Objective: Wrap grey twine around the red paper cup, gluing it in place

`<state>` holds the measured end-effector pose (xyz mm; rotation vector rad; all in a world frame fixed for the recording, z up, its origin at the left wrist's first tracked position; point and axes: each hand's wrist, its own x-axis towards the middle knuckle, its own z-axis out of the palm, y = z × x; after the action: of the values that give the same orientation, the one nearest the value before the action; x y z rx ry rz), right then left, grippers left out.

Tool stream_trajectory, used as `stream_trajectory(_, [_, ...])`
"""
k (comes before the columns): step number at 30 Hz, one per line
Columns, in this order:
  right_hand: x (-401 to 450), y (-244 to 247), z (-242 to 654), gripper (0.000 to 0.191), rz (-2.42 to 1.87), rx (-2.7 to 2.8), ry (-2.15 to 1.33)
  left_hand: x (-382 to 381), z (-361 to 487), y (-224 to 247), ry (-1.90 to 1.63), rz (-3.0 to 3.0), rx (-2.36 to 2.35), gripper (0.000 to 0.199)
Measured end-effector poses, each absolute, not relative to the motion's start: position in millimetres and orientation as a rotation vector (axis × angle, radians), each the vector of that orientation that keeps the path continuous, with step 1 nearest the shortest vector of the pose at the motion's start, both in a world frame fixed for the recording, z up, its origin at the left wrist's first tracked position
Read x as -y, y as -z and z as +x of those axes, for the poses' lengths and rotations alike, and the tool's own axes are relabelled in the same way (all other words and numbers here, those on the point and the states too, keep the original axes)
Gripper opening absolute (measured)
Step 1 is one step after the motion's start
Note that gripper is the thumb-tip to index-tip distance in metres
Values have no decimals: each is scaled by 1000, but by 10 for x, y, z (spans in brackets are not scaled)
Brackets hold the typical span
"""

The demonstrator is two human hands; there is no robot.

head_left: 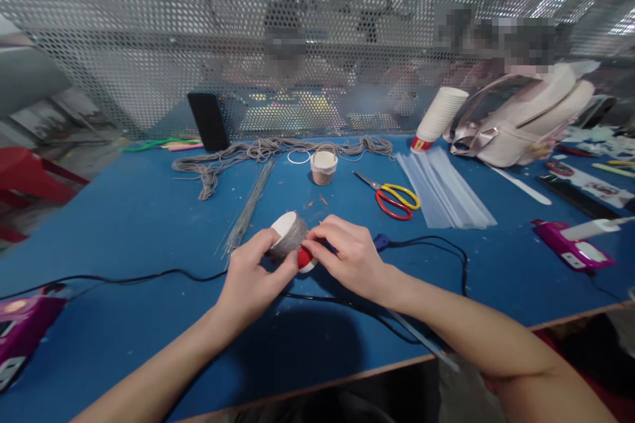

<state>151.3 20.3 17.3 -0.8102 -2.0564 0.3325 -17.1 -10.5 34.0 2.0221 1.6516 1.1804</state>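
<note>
While the blue worktop [149, 225] is lying underneath, left grip [255, 274] is curling half-closed around a cord-wrapped paper cup [296, 235]; right grip [354, 254] is pinching it, fingers nearly together. Cup is sitting wearer-side and slightly left of small basket [323, 175], red end [304, 259] showing.

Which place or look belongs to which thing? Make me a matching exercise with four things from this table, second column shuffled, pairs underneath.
Things:
1. Scissors
2. Stack of paper cups
3. Grey-wrapped cup
4. Small basket

Places and looks:
A. Held in the left hand, with the right hand at it
B. Upright, in front of the grey cord
C. Red and yellow handles
D. Beside the pale backpack

Right pairs: 1-C, 2-D, 3-A, 4-B
</note>
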Motion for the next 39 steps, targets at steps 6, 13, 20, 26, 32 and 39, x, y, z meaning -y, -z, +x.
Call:
stream_trajectory(6, [-205,-174,1514,20,-802,2068,-343,99,-186,-319,-1161,2029,-1664,22])
stream_trajectory(13, [-188,-240,1542,16,-788,2077,-402,99,-201,-292,-1172,2055,-1683,25])
stream_trajectory(20, [-196,-248,1558,11,-677,2113,-245,94,-221,-271,-1187,2108,-1667,25])
stream_trajectory(26, [-192,-211,1544,16,-694,2145,-143,93,-194,-294,-1203,2160,-1631,24])
stream_trajectory(32, [-158,-224,1523,13,-777,2086,-269,98,-205,-273,-1224,2210,-1592,24])
stream_trajectory(39, [-125,-265,1522,11,-868,2020,-469,105,-212,-264,-1209,2214,-1565,24])
